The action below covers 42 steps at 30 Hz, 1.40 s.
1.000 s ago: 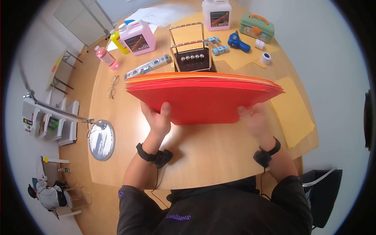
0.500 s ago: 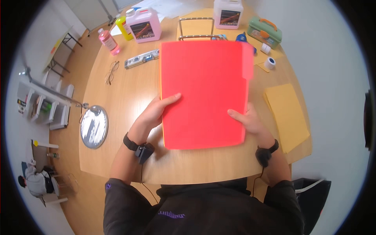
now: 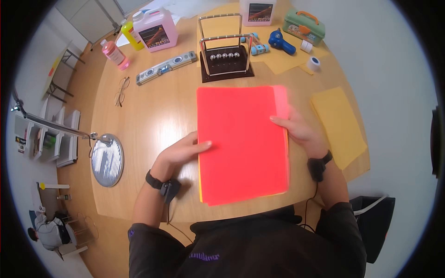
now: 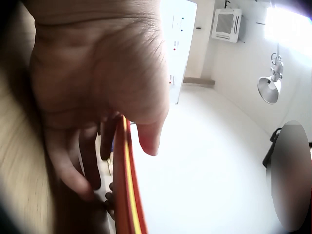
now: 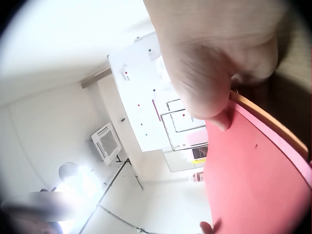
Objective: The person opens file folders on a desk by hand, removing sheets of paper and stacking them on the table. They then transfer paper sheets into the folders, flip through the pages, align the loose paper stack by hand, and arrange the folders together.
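Note:
A stack of red folders (image 3: 241,148) is held over the near part of the table, its broad red face toward the head camera and a lighter tab at the upper right. My left hand (image 3: 178,150) grips its left side, thumb on the face and fingers behind. On the right side, higher up, my right hand (image 3: 303,132) pinches the edge the same way. Yellow and red layers show along the stack's edge (image 4: 130,185) in the left wrist view. Orange and pink layers show beside the right thumb (image 5: 222,121) in the right wrist view.
Beyond the stack stands a Newton's cradle (image 3: 227,73), with a spirit level (image 3: 167,68) and eyeglasses (image 3: 122,92) to its left. Yellow sheets (image 3: 340,127) lie at the right. Jugs, bottles, tape rolls and a green toolbox (image 3: 303,28) are farther back. A round lamp base (image 3: 107,160) sits left.
The stack turned from a steep tilt, with its layered edge showing, to its red face showing. It then came lower toward the body, and the right hand now sits higher along its side.

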Each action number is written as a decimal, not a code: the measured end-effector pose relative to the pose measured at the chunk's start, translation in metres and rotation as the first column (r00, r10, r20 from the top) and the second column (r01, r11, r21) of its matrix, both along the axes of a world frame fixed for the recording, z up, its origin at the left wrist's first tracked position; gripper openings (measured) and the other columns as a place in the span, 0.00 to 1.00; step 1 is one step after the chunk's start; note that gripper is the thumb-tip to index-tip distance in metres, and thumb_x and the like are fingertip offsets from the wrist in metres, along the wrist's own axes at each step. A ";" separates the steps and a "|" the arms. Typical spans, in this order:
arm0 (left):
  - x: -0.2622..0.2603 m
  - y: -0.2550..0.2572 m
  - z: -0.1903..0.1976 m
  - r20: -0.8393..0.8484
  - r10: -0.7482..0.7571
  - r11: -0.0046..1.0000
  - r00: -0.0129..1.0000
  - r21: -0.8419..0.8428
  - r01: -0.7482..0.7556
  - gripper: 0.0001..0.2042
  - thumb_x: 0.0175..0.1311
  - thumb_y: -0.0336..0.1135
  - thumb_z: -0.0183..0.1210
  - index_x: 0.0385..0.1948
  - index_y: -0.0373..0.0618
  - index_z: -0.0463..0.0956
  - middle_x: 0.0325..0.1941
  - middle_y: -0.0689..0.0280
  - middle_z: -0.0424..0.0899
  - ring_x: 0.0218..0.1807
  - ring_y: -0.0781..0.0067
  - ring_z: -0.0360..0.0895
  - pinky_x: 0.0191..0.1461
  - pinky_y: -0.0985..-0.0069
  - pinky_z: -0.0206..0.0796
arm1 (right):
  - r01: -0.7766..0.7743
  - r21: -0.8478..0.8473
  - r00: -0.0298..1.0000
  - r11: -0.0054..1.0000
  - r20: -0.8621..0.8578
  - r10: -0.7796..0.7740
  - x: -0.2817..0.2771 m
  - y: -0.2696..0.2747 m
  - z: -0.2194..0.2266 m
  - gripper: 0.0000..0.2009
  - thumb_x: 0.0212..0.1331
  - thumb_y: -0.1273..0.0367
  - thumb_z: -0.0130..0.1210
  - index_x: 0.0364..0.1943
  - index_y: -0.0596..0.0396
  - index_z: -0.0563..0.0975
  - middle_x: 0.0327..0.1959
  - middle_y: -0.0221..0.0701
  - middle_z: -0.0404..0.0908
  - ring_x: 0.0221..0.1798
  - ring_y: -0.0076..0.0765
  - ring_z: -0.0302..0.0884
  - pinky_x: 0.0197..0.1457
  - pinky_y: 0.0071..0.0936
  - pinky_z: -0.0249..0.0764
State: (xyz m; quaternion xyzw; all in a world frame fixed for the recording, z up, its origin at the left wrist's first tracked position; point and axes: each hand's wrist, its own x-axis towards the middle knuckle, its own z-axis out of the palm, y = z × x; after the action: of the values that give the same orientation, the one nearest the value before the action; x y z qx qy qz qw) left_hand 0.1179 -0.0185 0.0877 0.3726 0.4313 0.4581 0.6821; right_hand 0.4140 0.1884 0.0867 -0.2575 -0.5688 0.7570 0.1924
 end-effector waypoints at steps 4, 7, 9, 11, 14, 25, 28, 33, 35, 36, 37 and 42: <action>-0.016 0.004 0.003 0.218 0.128 0.986 0.967 -0.130 -0.102 0.36 0.74 0.36 0.57 0.78 0.39 0.48 0.73 0.50 0.67 0.64 0.59 0.79 0.63 0.63 0.77 | 0.029 0.046 0.998 0.999 0.063 -0.032 0.003 0.003 -0.004 0.26 0.68 0.72 0.60 0.68 0.61 0.68 0.62 0.36 0.78 0.63 0.31 0.76 0.67 0.32 0.73; -0.009 0.007 0.003 0.102 0.099 0.995 0.990 -0.019 -0.098 0.35 0.72 0.29 0.53 0.79 0.43 0.46 0.72 0.50 0.68 0.60 0.57 0.82 0.56 0.62 0.82 | 0.042 0.093 0.994 0.995 0.095 -0.051 0.005 0.008 -0.001 0.25 0.67 0.73 0.59 0.68 0.61 0.68 0.61 0.36 0.79 0.63 0.31 0.77 0.67 0.33 0.73; -0.008 0.006 0.003 0.125 0.090 0.996 0.988 -0.016 -0.089 0.36 0.70 0.25 0.51 0.79 0.43 0.46 0.71 0.51 0.69 0.60 0.57 0.82 0.57 0.61 0.82 | 0.044 0.102 0.993 0.994 0.107 -0.055 0.005 0.008 0.000 0.25 0.67 0.74 0.59 0.68 0.62 0.69 0.61 0.36 0.79 0.63 0.32 0.77 0.67 0.33 0.73; -0.011 0.006 0.002 0.142 0.071 0.998 0.987 -0.012 -0.070 0.36 0.69 0.22 0.50 0.79 0.43 0.46 0.70 0.51 0.70 0.59 0.56 0.82 0.58 0.60 0.81 | 0.129 0.161 0.985 0.978 0.089 -0.144 0.001 0.004 -0.001 0.26 0.65 0.77 0.59 0.68 0.62 0.69 0.61 0.37 0.79 0.63 0.31 0.77 0.67 0.33 0.74; -0.014 0.008 -0.001 0.174 0.073 0.997 0.982 -0.046 -0.065 0.37 0.68 0.18 0.48 0.79 0.43 0.45 0.69 0.51 0.71 0.60 0.55 0.82 0.60 0.56 0.81 | 0.187 0.265 0.978 0.946 0.039 -0.204 -0.005 0.000 -0.006 0.27 0.65 0.79 0.60 0.68 0.62 0.68 0.61 0.38 0.80 0.63 0.31 0.78 0.67 0.32 0.74; -0.021 0.005 -0.014 0.322 0.023 1.000 0.946 -0.005 -0.023 0.44 0.65 0.15 0.49 0.81 0.52 0.35 0.68 0.48 0.71 0.64 0.49 0.79 0.65 0.49 0.76 | 0.257 0.341 0.965 0.904 -0.052 -0.255 -0.004 0.017 -0.023 0.26 0.65 0.78 0.60 0.67 0.64 0.68 0.62 0.38 0.79 0.64 0.32 0.77 0.69 0.31 0.72; -0.022 0.006 -0.011 0.320 0.001 1.000 0.947 0.025 -0.009 0.46 0.65 0.16 0.49 0.81 0.56 0.32 0.68 0.48 0.70 0.63 0.48 0.80 0.65 0.48 0.76 | 0.276 0.405 0.959 0.872 -0.062 -0.275 -0.005 0.017 -0.028 0.26 0.64 0.76 0.62 0.66 0.63 0.68 0.61 0.39 0.79 0.64 0.32 0.77 0.68 0.31 0.72; -0.020 0.007 -0.007 0.324 0.034 0.999 0.945 0.008 -0.039 0.45 0.67 0.17 0.47 0.81 0.58 0.32 0.68 0.48 0.71 0.62 0.48 0.81 0.65 0.47 0.76 | 0.276 0.551 0.952 0.788 -0.041 -0.304 -0.007 0.016 -0.030 0.27 0.62 0.73 0.65 0.65 0.62 0.69 0.59 0.38 0.80 0.62 0.33 0.78 0.67 0.32 0.72; -0.020 0.007 -0.007 0.322 0.037 0.999 0.946 0.003 -0.040 0.45 0.67 0.17 0.46 0.81 0.58 0.31 0.68 0.48 0.71 0.62 0.48 0.81 0.65 0.47 0.76 | 0.310 0.537 0.939 0.785 -0.045 -0.340 -0.007 0.016 -0.033 0.27 0.62 0.73 0.66 0.65 0.62 0.70 0.59 0.38 0.80 0.62 0.33 0.78 0.67 0.32 0.72; -0.020 0.007 -0.008 0.323 0.048 0.999 0.945 -0.001 -0.050 0.44 0.68 0.19 0.48 0.81 0.58 0.31 0.68 0.48 0.72 0.60 0.48 0.82 0.62 0.48 0.78 | 0.307 0.535 0.941 0.787 -0.048 -0.335 -0.008 0.015 -0.033 0.27 0.62 0.73 0.66 0.65 0.62 0.70 0.59 0.38 0.80 0.62 0.33 0.78 0.67 0.32 0.72; -0.019 0.007 -0.008 0.324 0.055 0.998 0.944 -0.005 -0.057 0.44 0.69 0.21 0.50 0.81 0.58 0.31 0.69 0.47 0.73 0.59 0.48 0.83 0.60 0.49 0.80 | 0.301 0.529 0.939 0.793 -0.019 -0.343 -0.007 0.013 -0.031 0.27 0.62 0.73 0.66 0.65 0.62 0.69 0.59 0.38 0.79 0.62 0.33 0.78 0.67 0.31 0.72; -0.017 0.008 -0.005 0.260 0.098 0.995 0.961 -0.011 -0.099 0.41 0.74 0.23 0.47 0.81 0.62 0.31 0.61 0.52 0.78 0.52 0.51 0.86 0.54 0.53 0.83 | 0.277 0.533 0.940 0.800 0.021 -0.340 -0.008 0.014 -0.032 0.27 0.63 0.73 0.65 0.64 0.63 0.69 0.59 0.39 0.79 0.62 0.34 0.78 0.66 0.32 0.73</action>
State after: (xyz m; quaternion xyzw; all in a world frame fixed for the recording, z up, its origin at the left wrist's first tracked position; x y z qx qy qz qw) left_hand 0.1007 -0.0110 0.0827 0.2878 0.3556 0.5368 0.7089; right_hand 0.4057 0.2023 0.0542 -0.3279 -0.7131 0.5163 0.3426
